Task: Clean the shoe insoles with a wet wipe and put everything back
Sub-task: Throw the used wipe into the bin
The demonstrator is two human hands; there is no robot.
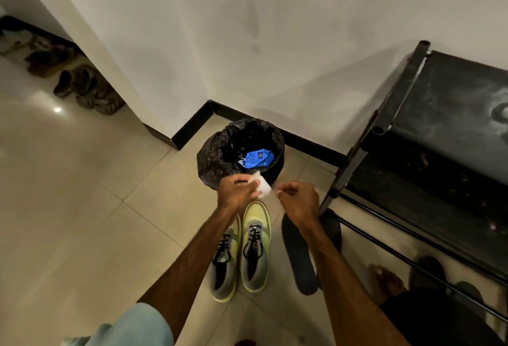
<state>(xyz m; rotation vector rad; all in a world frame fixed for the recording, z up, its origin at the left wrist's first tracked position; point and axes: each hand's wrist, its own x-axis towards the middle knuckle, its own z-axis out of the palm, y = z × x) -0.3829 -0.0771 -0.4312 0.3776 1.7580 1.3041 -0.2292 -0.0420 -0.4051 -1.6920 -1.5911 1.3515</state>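
Head view looks down on a round waste bin lined with a crumpled black plastic bag (217, 153), standing on the pale tiled floor (82, 194) in the corner of the white wall. A crumpled blue plastic wrapper (258, 158) lies inside the bin; the rest of its inside is too dark to make out.

Just in front of the bin's near rim, the left hand (237, 190) holds a small white wet wipe (262, 189), its grip clamped on the bunched cloth. The right hand (298, 196) is beside it, fingers curled and thumb and forefinger drawn together close to the wipe's edge. Whether that grip pinches a corner of the wipe cannot be told.

Nearer the person than the bin, below the hands, a pair of yellow-green and grey lace-up sneakers (255, 246) stands side by side, toes towards the bin. The left forearm hides the toe of the left shoe.

Right of the sneakers, away from the bin, a long dark flat insole (301, 271) lies on the floor, half covered by the right forearm. A second dark flat shape (334, 233) shows past that arm; it is too covered to identify.

Right of the bin stands a black metal shoe rack (439, 139), cut off by the frame edge, with dim footwear under it and a bare foot (387, 279) beside it. Far left of the bin, blurred brown shoes (82, 87) lie along the wall.
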